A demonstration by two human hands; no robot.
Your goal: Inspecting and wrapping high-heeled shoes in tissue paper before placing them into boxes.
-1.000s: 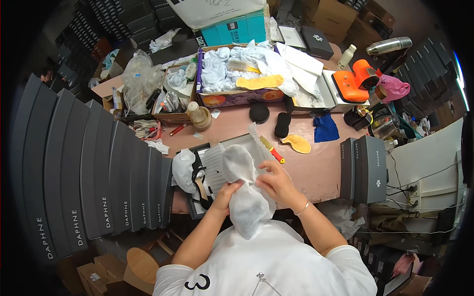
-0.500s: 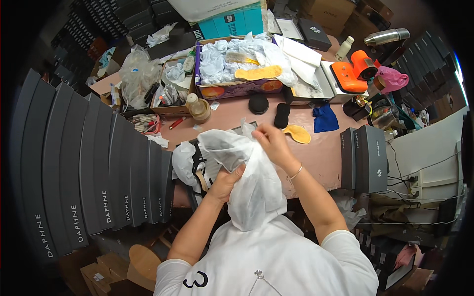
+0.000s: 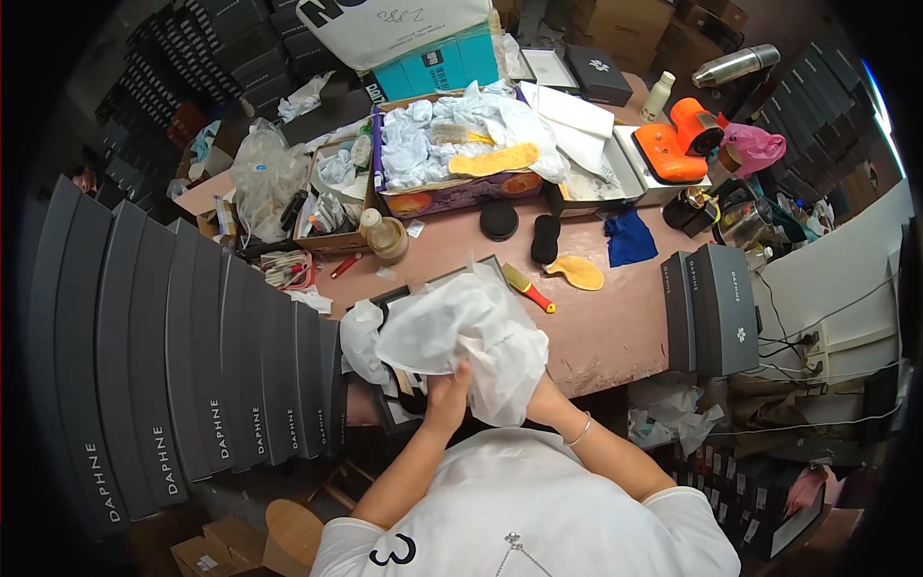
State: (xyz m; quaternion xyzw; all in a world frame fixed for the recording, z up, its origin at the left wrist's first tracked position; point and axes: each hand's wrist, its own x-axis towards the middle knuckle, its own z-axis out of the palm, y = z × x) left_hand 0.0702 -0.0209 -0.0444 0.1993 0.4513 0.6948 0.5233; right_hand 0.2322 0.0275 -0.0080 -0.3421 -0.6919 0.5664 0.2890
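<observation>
A crumpled, translucent white wrapping sheet or bag [image 3: 481, 332] is bunched up in front of me over the near edge of the table. My left hand [image 3: 448, 392] grips its lower left part, thumb up over the folds. At its lower right edge is my right hand [image 3: 548, 402], its fingers hidden behind the white material. Whatever the wrapping may contain cannot be made out. Partly beneath it lies an open grey shoe box [image 3: 396, 415]. In the box, a white wrapped bundle [image 3: 361, 341] sits beside dark straps of what looks like a shoe.
Grey shoe boxes [image 3: 192, 356] stand in a row at left, and two more [image 3: 723, 313] at right. Beyond the wrapping lie a red-and-yellow-handled brush [image 3: 529, 288], a yellow pad [image 3: 577, 272], a black brush [image 3: 546, 238] and a blue cloth [image 3: 630, 238]. A tissue-filled carton [image 3: 461, 192] stands behind.
My right hand has come down from the top of the wrapping to its lower right edge. The wrapping has slumped lower and spread out. The red-and-yellow-handled brush has come into sight.
</observation>
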